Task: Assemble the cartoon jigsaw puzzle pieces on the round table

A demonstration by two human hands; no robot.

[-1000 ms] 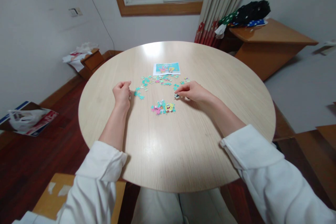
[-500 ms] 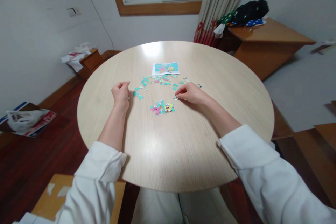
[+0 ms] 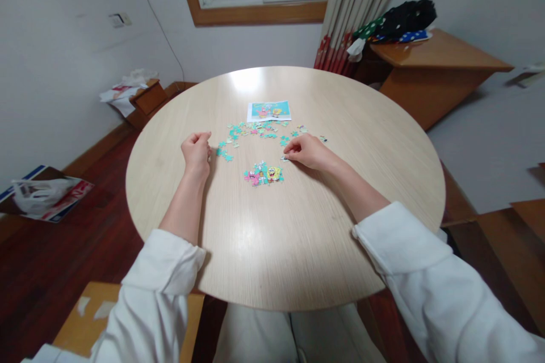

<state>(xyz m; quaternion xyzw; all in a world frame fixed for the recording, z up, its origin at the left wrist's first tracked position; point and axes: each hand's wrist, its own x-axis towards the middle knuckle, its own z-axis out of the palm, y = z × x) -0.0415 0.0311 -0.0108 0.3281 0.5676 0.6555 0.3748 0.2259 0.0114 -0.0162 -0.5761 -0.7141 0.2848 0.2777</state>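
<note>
My right hand (image 3: 307, 150) is closed in a pinch on a small puzzle piece (image 3: 285, 159), right of and a little beyond a joined cluster of puzzle pieces (image 3: 263, 174). That cluster shows a yellow sponge figure, a pink figure and a teal one. My left hand (image 3: 196, 150) rests on the table with curled fingers, beside several loose teal pieces (image 3: 225, 153); whether anything is inside it is hidden. More loose pieces (image 3: 255, 129) lie in an arc beyond the cluster. Behind them is a printed picture (image 3: 269, 110) of the same figures.
The round wooden table (image 3: 276, 249) fills the middle. A few stray pieces (image 3: 323, 139) lie to the right of my right hand. A wooden desk (image 3: 447, 54) with dark cloth stands at the back right. A cardboard box (image 3: 91, 317) sits at lower left, below the tabletop.
</note>
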